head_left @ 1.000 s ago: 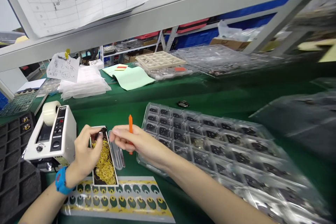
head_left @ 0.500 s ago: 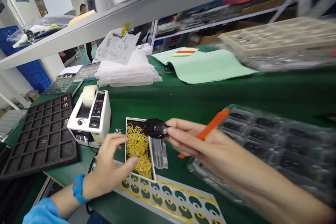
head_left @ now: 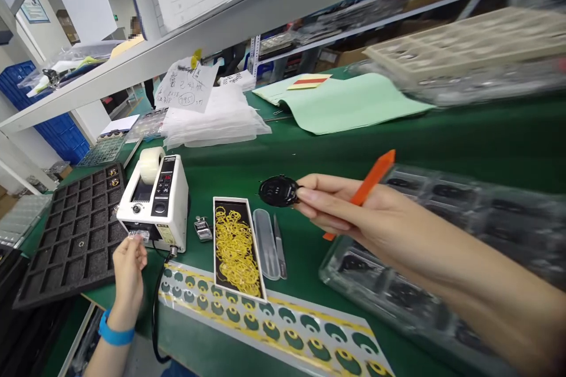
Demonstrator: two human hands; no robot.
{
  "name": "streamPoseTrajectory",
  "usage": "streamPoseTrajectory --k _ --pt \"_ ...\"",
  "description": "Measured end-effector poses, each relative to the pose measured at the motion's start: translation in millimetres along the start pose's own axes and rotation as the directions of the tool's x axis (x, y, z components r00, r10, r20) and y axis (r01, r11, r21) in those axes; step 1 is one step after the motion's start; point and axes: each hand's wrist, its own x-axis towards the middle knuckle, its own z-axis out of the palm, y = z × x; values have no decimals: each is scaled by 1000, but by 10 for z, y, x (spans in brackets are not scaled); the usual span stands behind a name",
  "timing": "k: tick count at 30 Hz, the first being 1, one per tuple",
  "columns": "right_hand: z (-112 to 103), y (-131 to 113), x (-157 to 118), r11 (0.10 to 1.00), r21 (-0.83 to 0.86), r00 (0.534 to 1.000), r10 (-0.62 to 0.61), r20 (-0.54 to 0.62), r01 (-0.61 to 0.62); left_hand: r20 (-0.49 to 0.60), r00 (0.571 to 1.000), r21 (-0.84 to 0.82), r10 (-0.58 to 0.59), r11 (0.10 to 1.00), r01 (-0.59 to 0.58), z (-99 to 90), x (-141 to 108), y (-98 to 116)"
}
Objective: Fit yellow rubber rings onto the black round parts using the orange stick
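My left hand is at the front of the white tape dispenser, thumb and fingers pinched on a short strip of clear tape at its outlet. Above the bench, my right hand grips a black round watch-case-like part by its edge between thumb and fingers. An orange flat pointed stick is tucked across the same hand. Below and left of the black part lies a white-rimmed box of yellow ring-shaped pieces.
A black foam compartment tray lies left of the dispenser. Tweezers and a clear plastic case lie beside the box. A die-cut sticker sheet is in front. Clear blister trays sit right, under my forearm. A shelf beam crosses overhead.
My left hand has moved left from over the box of yellow rings to the dispenser outlet and closed on the tape. My right hand has moved slightly up and right with the black part.
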Motion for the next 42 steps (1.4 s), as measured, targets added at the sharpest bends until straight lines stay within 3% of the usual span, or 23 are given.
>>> streamPoseTrajectory --k 2,4,5,7,9,11,14,20,22,25,34,42 --pt "-8 -11 -5 1000 -9 1000 20 6 -20 8 994 43 109 993 -109 -7 -50 118" --pt "-13 -45 -16 1000 -23 1000 19 14 -19 106 968 134 228 961 -241 -13 -88 282" --pt "-15 -69 -23 999 -34 1000 6 21 -6 191 935 204 300 919 -336 -10 -88 369" --pt "-19 -119 -37 997 -61 998 -39 46 41 407 813 353 416 749 -561 13 -36 528" --pt "-28 -157 -48 994 -76 994 -79 77 85 584 696 420 418 578 -700 53 68 653" --pt "-43 -171 -51 993 -63 989 -93 116 101 677 649 435 347 523 -733 107 179 757" --pt "-69 -146 -39 997 4 984 -83 160 83 750 595 377 288 553 -743 250 250 919" --pt "-61 -124 -23 982 178 939 -117 322 61 855 393 -28 338 787 -616 856 -20 1084" --pt "-45 -152 -45 976 206 923 -147 356 76 865 372 -78 338 821 -565 1040 -98 1051" --pt "-29 -193 -90 975 203 918 -156 363 86 860 373 -100 350 831 -548 1184 -116 989" --pt "-57 -186 -138 988 136 926 -117 359 72 890 324 -61 320 788 -613 1180 -18 942" --pt "-66 -166 -154 994 73 929 -106 353 86 894 336 -28 296 786 -618 1228 -6 958"
